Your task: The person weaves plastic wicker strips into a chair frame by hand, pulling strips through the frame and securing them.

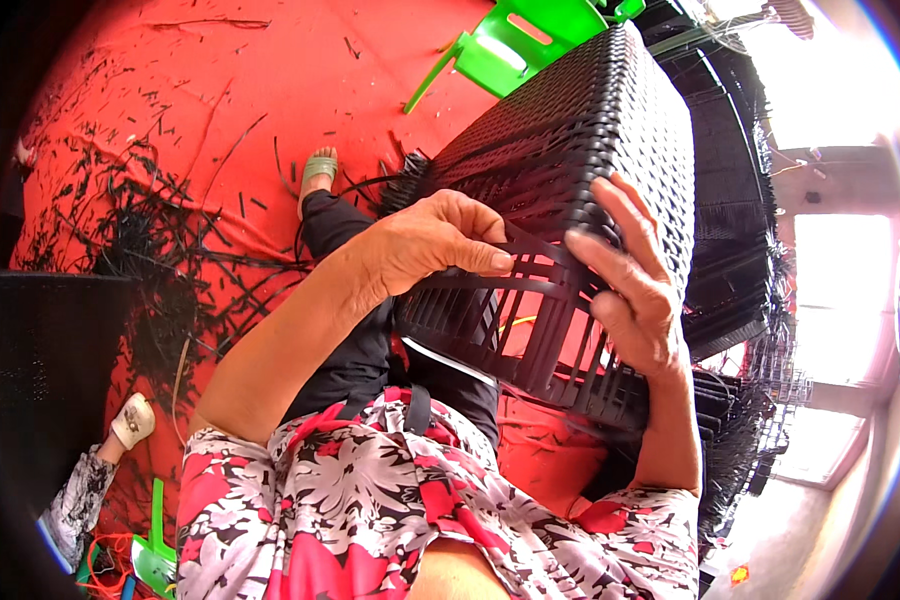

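Observation:
A large black wicker piece [655, 130], boxy and woven from flat strips, leans in front of me. Its upper part is tightly woven, while the lower end shows open upright slats with gaps. My left hand [448, 240] pinches a black plastic strip [535, 284] between thumb and fingers at the side of the weave. Across the corner, my right hand [635, 285] lies against the piece with its fingers stretched and apart, their tips touching the woven strips. Whether its thumb also presses on a strip is hard to make out.
Red sheeting [300, 70] covers the floor, strewn with black strip scraps [150, 240]. A green plastic chair [510, 50] stands beyond the wicker piece. Stacked black wicker panels [725, 200] line the right side. At lower left is another person's foot in a pale shoe [133, 420].

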Demonstrator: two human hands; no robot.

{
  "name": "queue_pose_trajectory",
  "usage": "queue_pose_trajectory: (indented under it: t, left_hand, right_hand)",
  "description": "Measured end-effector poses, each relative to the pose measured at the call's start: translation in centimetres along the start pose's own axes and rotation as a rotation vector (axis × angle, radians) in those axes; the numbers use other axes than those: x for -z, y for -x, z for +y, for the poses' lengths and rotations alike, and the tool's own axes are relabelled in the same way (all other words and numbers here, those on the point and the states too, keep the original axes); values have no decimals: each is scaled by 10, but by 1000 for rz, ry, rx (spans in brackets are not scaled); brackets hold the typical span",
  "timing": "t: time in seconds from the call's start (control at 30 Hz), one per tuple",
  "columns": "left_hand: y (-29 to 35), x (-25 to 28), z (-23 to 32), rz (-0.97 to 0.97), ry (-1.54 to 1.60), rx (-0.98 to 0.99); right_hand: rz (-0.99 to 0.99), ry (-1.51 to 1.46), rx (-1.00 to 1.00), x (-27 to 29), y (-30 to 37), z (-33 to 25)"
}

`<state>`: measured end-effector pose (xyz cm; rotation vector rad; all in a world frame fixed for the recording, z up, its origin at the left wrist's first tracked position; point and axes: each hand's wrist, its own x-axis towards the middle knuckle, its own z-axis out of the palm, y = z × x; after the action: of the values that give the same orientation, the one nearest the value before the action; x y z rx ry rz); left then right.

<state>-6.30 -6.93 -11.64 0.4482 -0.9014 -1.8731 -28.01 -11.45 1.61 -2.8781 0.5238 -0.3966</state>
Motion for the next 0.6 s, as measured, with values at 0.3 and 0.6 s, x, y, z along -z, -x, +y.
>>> queue_pose_trajectory:
  t: [0.3,0.6]
  left_hand:
    - [23,-17,2,609,-583,-381]
    - [-14,-64,14,245,-1291,-637]
  right_hand:
    - [-64,68,79,3,0,5]
    - [142,206,-62,-14,7,18]
